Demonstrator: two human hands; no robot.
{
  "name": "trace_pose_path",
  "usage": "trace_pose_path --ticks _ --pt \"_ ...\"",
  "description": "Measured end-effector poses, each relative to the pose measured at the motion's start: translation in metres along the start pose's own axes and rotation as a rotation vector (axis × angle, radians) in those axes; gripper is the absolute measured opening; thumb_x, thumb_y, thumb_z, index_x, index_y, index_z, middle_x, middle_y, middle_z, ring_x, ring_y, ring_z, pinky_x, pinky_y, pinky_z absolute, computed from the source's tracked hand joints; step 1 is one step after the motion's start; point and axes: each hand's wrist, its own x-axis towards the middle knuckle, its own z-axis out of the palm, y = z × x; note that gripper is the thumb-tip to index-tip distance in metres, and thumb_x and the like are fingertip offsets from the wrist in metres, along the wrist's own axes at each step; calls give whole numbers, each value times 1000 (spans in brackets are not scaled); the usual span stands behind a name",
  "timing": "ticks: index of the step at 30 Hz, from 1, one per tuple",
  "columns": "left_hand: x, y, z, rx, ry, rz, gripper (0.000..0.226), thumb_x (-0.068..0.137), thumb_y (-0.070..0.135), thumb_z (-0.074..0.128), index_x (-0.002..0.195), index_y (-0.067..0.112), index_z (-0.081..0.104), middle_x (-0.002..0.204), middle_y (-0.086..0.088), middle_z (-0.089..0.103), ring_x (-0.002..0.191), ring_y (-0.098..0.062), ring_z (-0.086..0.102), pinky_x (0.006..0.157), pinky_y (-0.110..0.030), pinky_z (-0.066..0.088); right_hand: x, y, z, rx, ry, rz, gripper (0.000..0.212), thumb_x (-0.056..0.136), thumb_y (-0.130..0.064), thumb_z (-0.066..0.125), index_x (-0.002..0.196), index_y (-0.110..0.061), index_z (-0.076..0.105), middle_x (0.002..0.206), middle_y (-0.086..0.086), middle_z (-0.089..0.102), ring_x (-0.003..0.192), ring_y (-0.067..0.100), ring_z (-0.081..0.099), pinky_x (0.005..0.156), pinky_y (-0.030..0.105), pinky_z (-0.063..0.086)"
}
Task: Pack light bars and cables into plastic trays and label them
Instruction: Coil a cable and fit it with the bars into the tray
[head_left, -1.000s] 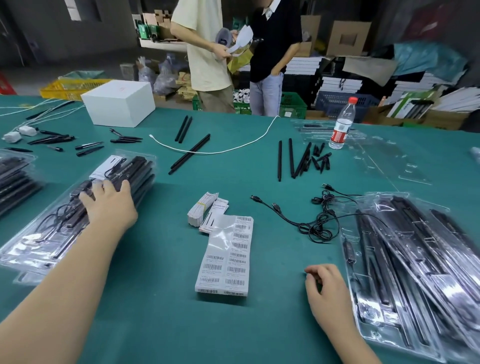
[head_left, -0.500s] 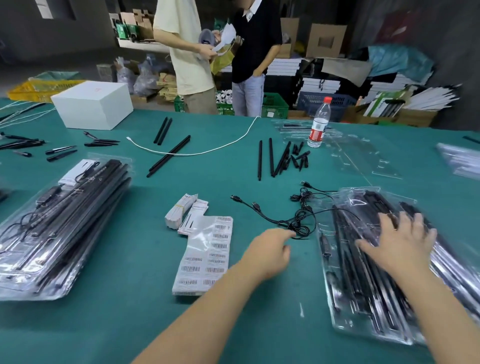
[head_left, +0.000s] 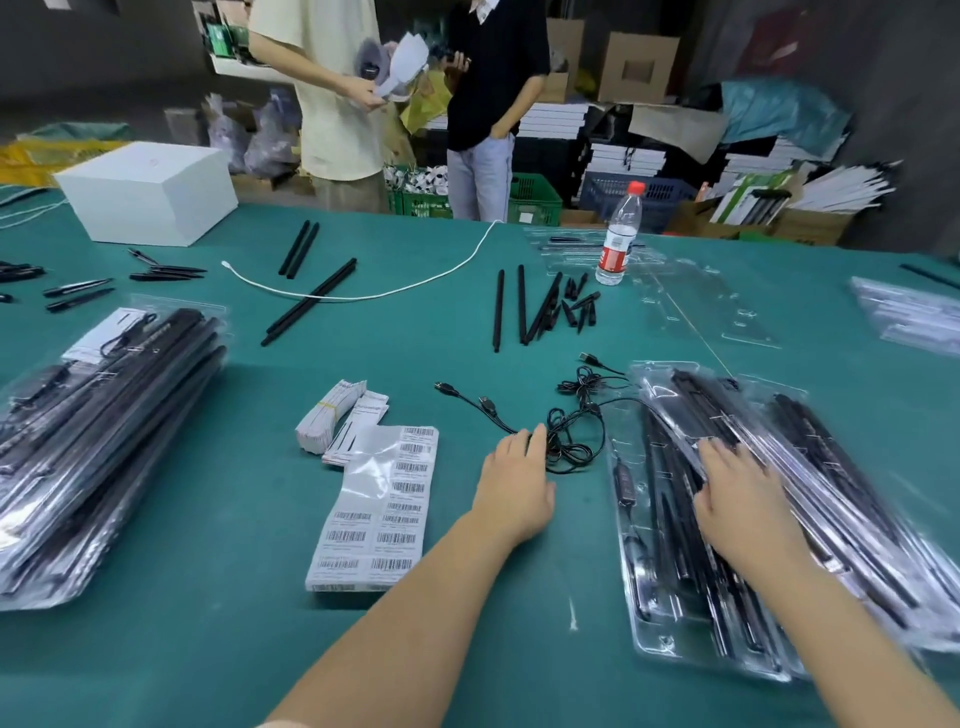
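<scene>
My left hand lies flat on the green table, its fingertips at the tangle of black cables. My right hand rests with spread fingers on the clear plastic trays stacked at the right, which hold black light bars. A sheet of barcode labels lies left of my left hand, with a banded bundle of tags above it. A second stack of filled trays sits at the far left. Loose black light bars lie mid-table.
A water bottle stands behind the loose bars beside empty clear trays. A white box and a white cable lie at the back left. Two people stand beyond the table's far edge among crates and cartons.
My left hand left the left tray stack and crossed to the cable tangle. My right hand moved onto the right tray stack. The view has swung to the right.
</scene>
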Motion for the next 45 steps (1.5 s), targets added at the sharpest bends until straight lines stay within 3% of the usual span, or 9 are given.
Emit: trace_pose_path --ticks 12,17,21,25,29,33,36,39,45 --pt "16 -15 -42 -720 230 -124 113 80 45 80 159 26 2 164 4 21 150 -15 19 121 -36 21 -35 -62 -94 869 279 -227 60 100 -4 46 154 -28 33 153 -12 42 137 3 41 116 33 35" --pt "17 -20 -57 -806 215 -109 74 86 49 72 149 36 37 146 11 49 135 -8 44 109 -29 32 -48 -76 -140 1094 347 -227 56 100 -6 51 149 -33 42 106 -30 58 70 -22 50 69 5 40" --pt "16 -24 -71 -883 296 -52 69 85 51 71 146 36 42 149 15 44 138 -1 38 117 -35 32 -54 -85 -160 1185 333 -261 56 99 -5 54 147 -32 46 126 -39 52 101 -26 53 87 -2 38" --pt "13 -21 -85 -1096 116 -54 68 81 49 76 142 40 46 142 24 49 122 11 48 106 -25 39 -62 -94 -167 1257 292 -307 57 100 -8 54 144 -43 48 129 -11 58 117 35 54 100 52 43" --pt "8 -8 -92 -1174 61 -56 25 103 32 52 105 15 71 93 -4 75 84 -14 72 90 -35 54 -64 -101 -173 1349 236 -343 57 100 -7 52 140 -47 50 124 1 61 114 53 47 95 68 41" --pt "-2 -16 -114 -1244 83 -140 25 99 35 59 91 14 71 53 4 37 46 -15 31 44 -23 33 -65 -101 -178 1344 303 -282 58 100 -7 52 141 -48 47 123 -21 53 114 33 50 97 53 45" --pt "-9 -34 -144 -1417 -3 -119 21 88 33 72 100 20 62 63 7 43 47 -8 22 39 -18 20 -59 -97 -172 1238 357 -229 56 100 -7 52 148 -35 45 123 -36 59 97 -19 59 81 2 44" --pt "-16 -57 -174 -1485 103 -170 18 95 39 63 106 25 61 75 5 54 46 -5 26 36 -16 20 -60 -107 -160 1098 310 -189 58 101 -5 46 151 -34 39 127 -7 63 71 -12 46 68 9 36" --pt "-34 -108 -187 -939 377 -233 26 102 13 49 98 25 72 70 0 57 43 -9 30 39 -17 24 -74 -170 -106 779 94 -134 78 93 10 43 159 -22 17 165 -7 14 148 19 27 122 31 20"
